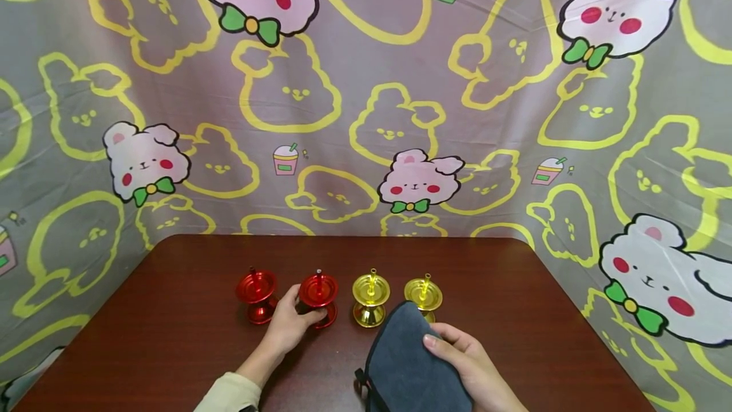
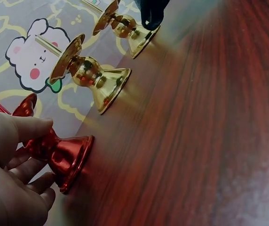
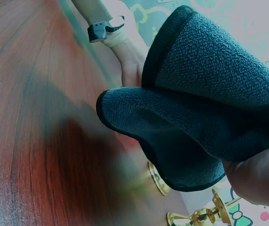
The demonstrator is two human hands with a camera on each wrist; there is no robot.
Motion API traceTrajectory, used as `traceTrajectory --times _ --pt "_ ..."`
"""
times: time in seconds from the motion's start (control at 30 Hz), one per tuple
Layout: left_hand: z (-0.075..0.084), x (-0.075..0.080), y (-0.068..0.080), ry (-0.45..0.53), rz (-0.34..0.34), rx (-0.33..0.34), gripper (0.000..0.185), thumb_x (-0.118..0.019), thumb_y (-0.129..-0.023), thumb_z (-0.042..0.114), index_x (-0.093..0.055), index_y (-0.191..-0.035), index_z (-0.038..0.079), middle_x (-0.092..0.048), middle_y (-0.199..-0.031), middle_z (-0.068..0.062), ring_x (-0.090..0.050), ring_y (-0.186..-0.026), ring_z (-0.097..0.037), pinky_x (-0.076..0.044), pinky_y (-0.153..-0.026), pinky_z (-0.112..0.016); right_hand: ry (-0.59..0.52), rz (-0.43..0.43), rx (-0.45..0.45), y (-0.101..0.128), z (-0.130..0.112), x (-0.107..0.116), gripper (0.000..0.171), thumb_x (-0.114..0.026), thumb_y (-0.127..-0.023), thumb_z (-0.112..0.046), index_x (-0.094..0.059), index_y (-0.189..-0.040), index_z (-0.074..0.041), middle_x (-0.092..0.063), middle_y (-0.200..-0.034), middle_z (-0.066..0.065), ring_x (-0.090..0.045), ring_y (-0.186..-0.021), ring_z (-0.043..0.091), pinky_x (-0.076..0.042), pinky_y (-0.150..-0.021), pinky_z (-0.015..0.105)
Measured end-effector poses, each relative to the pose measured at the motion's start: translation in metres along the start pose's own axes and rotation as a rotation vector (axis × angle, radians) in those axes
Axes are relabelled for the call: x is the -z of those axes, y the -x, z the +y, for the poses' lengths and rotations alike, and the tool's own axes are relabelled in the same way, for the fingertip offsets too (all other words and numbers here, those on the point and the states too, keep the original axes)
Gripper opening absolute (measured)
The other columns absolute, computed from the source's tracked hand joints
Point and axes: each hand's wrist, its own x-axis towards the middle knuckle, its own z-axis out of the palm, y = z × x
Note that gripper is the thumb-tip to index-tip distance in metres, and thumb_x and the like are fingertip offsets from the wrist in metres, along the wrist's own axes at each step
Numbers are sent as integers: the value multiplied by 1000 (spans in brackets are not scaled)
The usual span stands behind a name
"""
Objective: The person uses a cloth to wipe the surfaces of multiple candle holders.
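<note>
Thumb and fingers of my left hand (image 1: pixel 288 325) grip the stem of a shiny red candlestick (image 1: pixel 318 291), which stands upright on the table. In the left wrist view its flared red foot shows beyond my fingertips. A second red candlestick (image 1: pixel 257 288) stands just left of that hand. My right hand (image 1: pixel 464 359) pinches a dark blue-grey cloth (image 1: pixel 408 358) with black edging, hanging folded over the table's front. Right of the gripped one stand two gold candlesticks, a nearer-centre one (image 1: pixel 370 294) and a right one (image 1: pixel 424 293) whose foot is partly behind the cloth.
The brown wooden table (image 1: pixel 171 310) has rounded far corners. A patterned curtain (image 1: pixel 354 94) with cartoon rabbits hangs behind and along both sides. A black strap or loop (image 1: pixel 361 379) shows at the cloth's left edge.
</note>
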Motion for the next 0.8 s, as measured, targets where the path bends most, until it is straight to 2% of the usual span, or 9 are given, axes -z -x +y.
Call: traceTrajectory --times 0.27,0.5,0.7,0.8 --pt "1 -3 0 -18 14 -6 50 -81 -79 0 -60 -124 -1 -67 -119 -16 -56 -120 -34 -37 -102 -53 -2 6 3 0 2 1 20 -54 -104 -17 -71 -113 -23 -69 -102 -1 -69 -91 15 -56 -83 34" --pt "1 -6 -2 -42 18 -2 44 -80 -81 2 -65 -122 1 -68 -118 -13 -58 -111 -28 -45 -92 -43 0 18 -3 1 3 1 19 -56 -104 -18 -71 -113 -23 -70 -103 -1 -69 -91 15 -56 -83 33" --pt "-2 -7 -4 -29 30 -14 39 -77 -84 0 -67 -122 1 -69 -117 -14 -58 -117 -33 -42 -101 -53 -12 9 0 1 4 2 20 -55 -104 -17 -71 -113 -22 -70 -103 -1 -70 -91 16 -56 -82 34" --pt "-2 -6 -2 -21 32 -22 39 -76 -84 0 -67 -122 3 -69 -118 -13 -57 -118 -31 -41 -102 -53 -16 3 7 1 4 3 20 -54 -104 -17 -71 -114 -23 -70 -102 -1 -70 -90 15 -56 -82 34"
